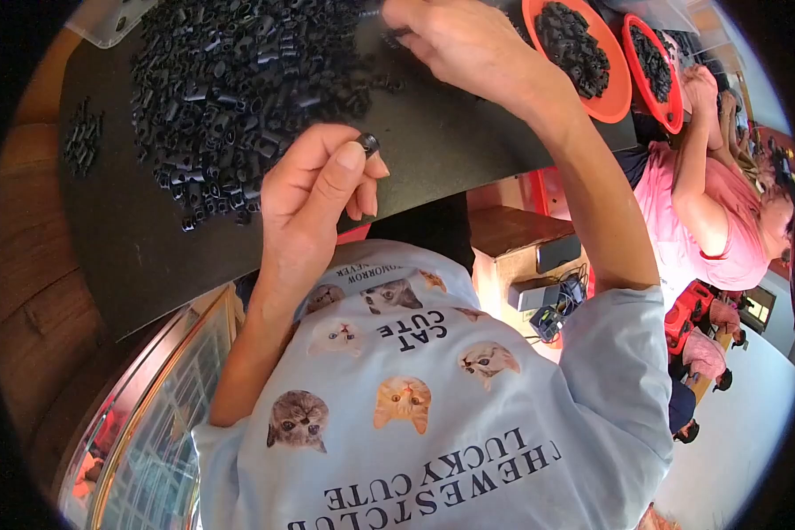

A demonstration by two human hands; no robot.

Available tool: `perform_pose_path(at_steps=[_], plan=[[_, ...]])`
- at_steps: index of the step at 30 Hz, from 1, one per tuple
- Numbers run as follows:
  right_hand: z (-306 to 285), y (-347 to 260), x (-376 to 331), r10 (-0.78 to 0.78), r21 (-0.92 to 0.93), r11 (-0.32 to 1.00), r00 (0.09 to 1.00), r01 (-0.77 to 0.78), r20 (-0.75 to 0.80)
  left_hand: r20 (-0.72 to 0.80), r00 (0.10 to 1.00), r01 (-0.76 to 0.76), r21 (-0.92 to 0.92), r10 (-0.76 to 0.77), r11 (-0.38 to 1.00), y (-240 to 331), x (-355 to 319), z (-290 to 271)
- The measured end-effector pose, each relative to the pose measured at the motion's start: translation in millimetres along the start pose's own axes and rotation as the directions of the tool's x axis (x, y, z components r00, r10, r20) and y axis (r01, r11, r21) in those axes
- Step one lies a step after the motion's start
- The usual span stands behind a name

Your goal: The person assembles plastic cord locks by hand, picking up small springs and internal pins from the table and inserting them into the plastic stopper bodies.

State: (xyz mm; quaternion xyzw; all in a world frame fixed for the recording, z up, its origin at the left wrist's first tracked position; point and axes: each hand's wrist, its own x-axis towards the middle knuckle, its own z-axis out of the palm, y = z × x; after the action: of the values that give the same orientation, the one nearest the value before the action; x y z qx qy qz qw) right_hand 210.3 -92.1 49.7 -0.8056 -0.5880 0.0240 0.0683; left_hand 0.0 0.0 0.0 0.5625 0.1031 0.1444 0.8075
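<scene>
My left fingers pinch one black piece above the counter, near the pile | my right fingers curl, contents I cannot tell | step: apparently piece-by-piece handling | next: calls for a steady pinch, I judge

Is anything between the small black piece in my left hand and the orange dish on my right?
Yes: your right hand and forearm cross the view between the black piece in your left hand and the orange dish; their height above the table isn't clear.
</scene>
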Motion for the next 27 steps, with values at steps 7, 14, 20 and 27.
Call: perform_pose_path(at_steps=[7, 14, 20, 27], plan=[[-12.4, -17.1, -24.7, -0.029, 0.494, 0.863, 0.987, 0.106, -0.161, 0.011, 1.000, -0.004, -0.035, 0.004, 0.999, 1.8, -1.2, 0.7], [-2.1, -37.8, -40.6, -0.011, 0.839, 0.522, 0.985, 0.154, -0.174, 0.015, 1.000, 0.025, -0.084, -0.023, 0.996, 5.4, -1.0, 1.0], [-5.8, -37.6, -43.1, 0.037, 0.937, 0.349, 0.999, -0.007, -0.006, 0.023, 0.998, 0.055, -0.051, -0.054, 0.997, 7.6, 0.7, 1.2], [1.6, -38.6, -40.8, -0.032, 0.976, 0.217, 0.999, -0.011, 0.019, 0.042, 0.998, 0.056, -0.036, -0.054, 0.998, 6.2, 1.7, -0.9]])
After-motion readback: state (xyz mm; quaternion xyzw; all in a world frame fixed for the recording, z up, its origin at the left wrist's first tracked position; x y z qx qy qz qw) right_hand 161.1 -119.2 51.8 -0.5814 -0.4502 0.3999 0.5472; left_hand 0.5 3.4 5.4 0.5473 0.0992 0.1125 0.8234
